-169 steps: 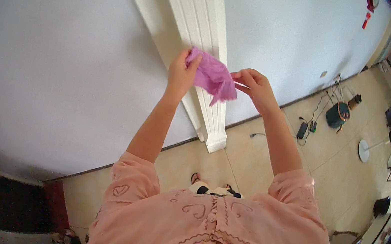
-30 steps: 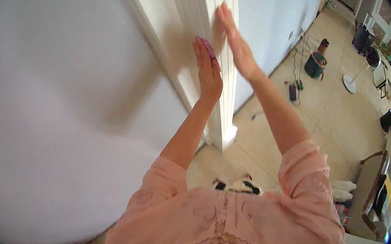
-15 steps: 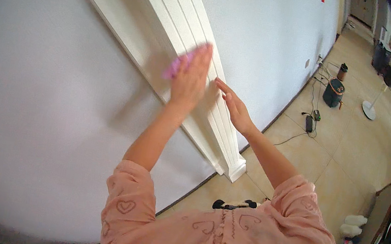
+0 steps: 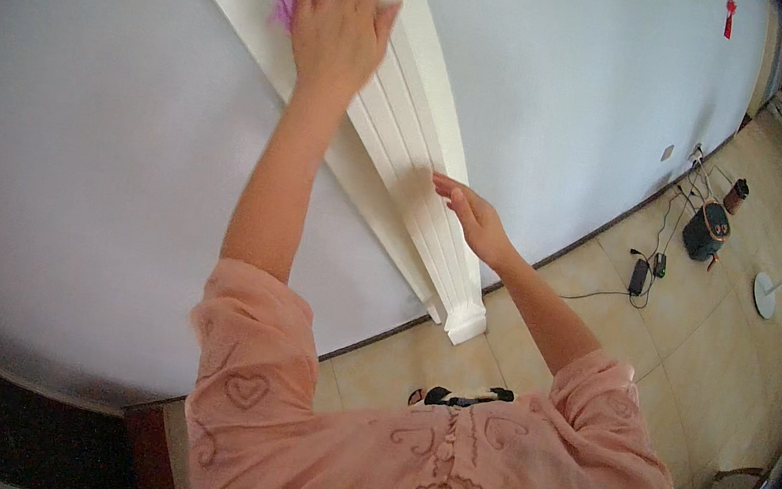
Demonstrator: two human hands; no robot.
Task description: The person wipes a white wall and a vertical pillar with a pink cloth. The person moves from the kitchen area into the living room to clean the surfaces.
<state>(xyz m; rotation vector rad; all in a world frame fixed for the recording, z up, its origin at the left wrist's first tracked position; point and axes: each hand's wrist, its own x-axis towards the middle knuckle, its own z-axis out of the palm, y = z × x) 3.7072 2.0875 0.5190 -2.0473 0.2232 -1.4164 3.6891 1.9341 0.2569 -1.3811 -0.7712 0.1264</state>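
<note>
A tall white fluted pilaster [image 4: 408,131] stands against the wall, with long grooves down its face. Against its upper part, my left hand [image 4: 339,39] presses a purple cloth [image 4: 296,0], fingers stretched over it. Much of the cloth is hidden under the palm. Lower down, my right hand [image 4: 471,220] is open with nothing in it. Its fingertips reach the pilaster's right side, and its thumb stands apart.
Pale blue wall [image 4: 555,97] lies on both sides of the pilaster. On the tiled floor [image 4: 597,351] to the right are cables, a black power adapter [image 4: 638,276], a dark rounded appliance [image 4: 706,231] and a white round stand base [image 4: 765,295]. A dark panel [image 4: 40,430] shows at the lower left.
My left hand has slid up the pilaster with the cloth, its fingers spreading wider. My right hand stays at the pilaster's right edge. The view has shifted, showing the dark panel at lower left.
</note>
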